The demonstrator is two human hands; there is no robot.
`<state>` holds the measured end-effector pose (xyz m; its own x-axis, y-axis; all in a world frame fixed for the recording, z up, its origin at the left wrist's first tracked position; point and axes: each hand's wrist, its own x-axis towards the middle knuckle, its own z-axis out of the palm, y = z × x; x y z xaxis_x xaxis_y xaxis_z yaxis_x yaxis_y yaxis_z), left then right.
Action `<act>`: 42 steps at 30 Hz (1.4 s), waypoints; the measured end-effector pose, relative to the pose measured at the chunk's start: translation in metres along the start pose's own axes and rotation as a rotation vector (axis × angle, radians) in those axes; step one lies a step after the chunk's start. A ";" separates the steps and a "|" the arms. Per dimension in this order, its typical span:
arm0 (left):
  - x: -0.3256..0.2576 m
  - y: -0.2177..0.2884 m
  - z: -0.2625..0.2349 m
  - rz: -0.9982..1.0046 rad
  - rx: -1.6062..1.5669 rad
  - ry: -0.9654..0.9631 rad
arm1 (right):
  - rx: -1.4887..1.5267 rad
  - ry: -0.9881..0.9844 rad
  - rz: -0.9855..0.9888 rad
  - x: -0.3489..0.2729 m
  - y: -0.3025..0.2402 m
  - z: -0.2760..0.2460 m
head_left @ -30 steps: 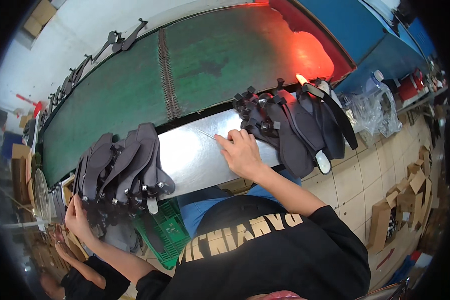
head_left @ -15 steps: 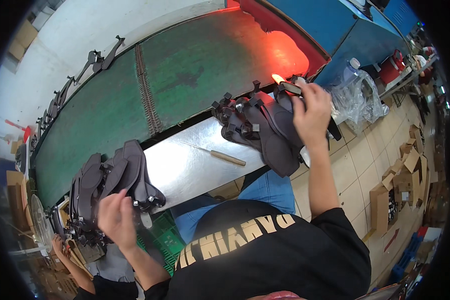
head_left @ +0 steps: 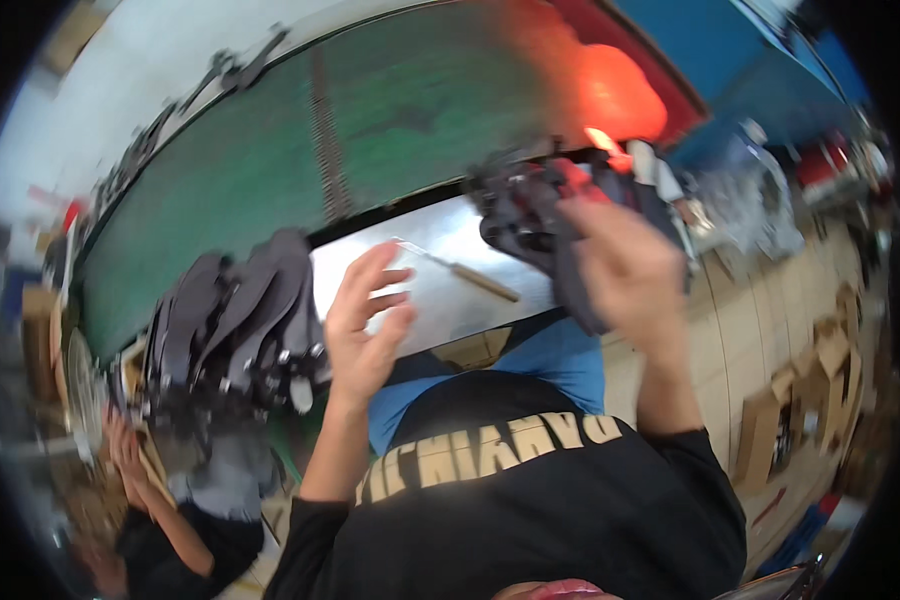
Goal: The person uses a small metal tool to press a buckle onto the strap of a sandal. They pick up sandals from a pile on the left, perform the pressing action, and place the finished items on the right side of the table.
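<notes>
Over a shiny silver metal table, the left hand is half open, fingers loosely curved and thumb apart, holding nothing. The blurred right hand is at a heap of dark grey, paddle-shaped pieces; I cannot tell whether it grips one. Between the hands lies a thin metal rod with a tan handle. Another dark grey heap sits left.

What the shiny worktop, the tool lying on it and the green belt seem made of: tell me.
Worktop: probably smooth bare metal, given the silvery glare.
Tool: tan, dull handle, perhaps wood; thin, silvery shaft, likely metal.
Green belt: matte, perhaps rubber or coated fabric, judging by its dull surface.
</notes>
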<state>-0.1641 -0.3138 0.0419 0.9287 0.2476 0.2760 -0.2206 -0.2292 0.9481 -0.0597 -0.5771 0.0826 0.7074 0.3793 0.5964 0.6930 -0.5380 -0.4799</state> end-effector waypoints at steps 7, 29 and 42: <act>0.006 -0.027 0.002 -0.147 -0.071 0.091 | 0.289 -0.091 -0.070 -0.039 -0.043 0.104; 0.018 -0.071 -0.070 0.003 0.012 -0.130 | 0.617 -0.123 -0.017 -0.043 -0.030 0.157; 0.000 -0.078 -0.028 -0.203 -0.352 -0.059 | 0.006 -0.116 0.045 -0.055 0.005 0.214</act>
<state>-0.1556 -0.2697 -0.0278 0.9772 0.1976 0.0775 -0.1098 0.1579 0.9813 -0.0660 -0.4395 -0.0903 0.7491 0.4394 0.4958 0.6606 -0.5520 -0.5088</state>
